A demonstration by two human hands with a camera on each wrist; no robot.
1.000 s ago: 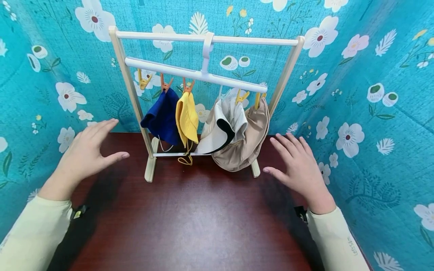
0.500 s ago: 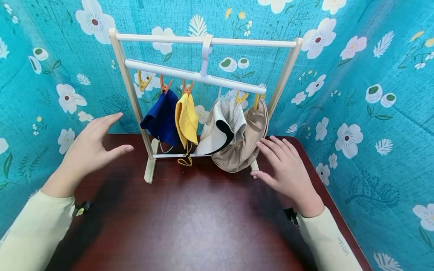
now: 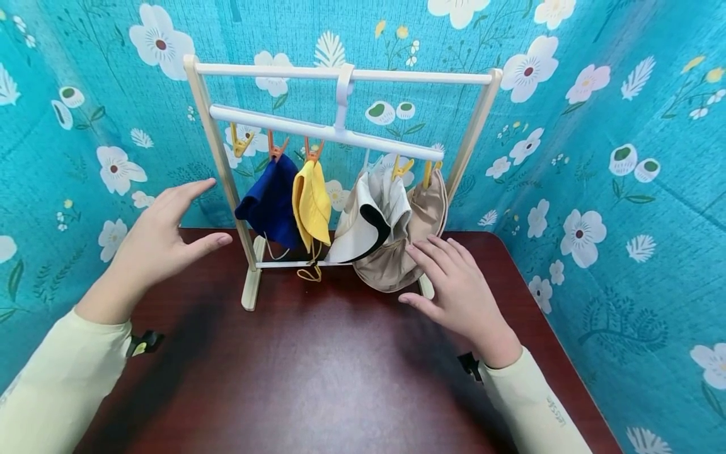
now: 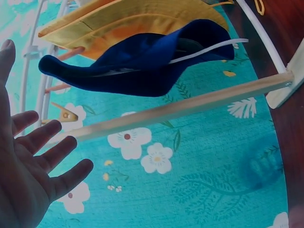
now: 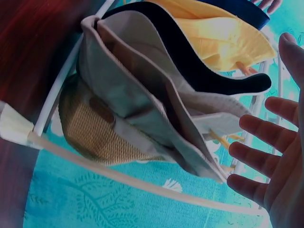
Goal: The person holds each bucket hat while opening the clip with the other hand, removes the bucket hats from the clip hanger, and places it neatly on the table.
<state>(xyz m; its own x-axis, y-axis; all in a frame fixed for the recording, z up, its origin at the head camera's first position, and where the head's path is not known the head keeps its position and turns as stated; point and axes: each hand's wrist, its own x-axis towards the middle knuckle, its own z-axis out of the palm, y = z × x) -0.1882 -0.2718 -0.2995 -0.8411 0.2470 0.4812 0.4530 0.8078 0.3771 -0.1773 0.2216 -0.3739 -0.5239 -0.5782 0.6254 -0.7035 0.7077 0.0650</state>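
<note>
A white hanger (image 3: 272,123) hooks over the top bar of a small wooden rack (image 3: 482,120) and slants down to the right. From its clips hang a navy hat (image 3: 271,205), a yellow hat (image 3: 312,205), a pale hat with a black-edged brim (image 3: 354,233) and a beige hat (image 3: 428,211). Left of the rack, my left hand (image 3: 159,243) is raised with fingers extended and thumb apart, holding nothing. My right hand (image 3: 456,287), also holding nothing, overlaps the beige hat's lower right in the head view. Its fingertips come near that hat's edge in the right wrist view.
A yellow clip (image 3: 241,142) at the hanger's left end holds nothing. The rack's feet (image 3: 251,290) stand on a dark red-brown table (image 3: 329,372). Blue flowered cloth (image 3: 641,233) surrounds the table at the back and sides. A yellow cord (image 3: 309,273) dangles below the yellow hat.
My right hand has moved left, from beside the rack to in front of the beige hat. My left hand has shifted slightly right and up toward the rack. The hats hang as before.
</note>
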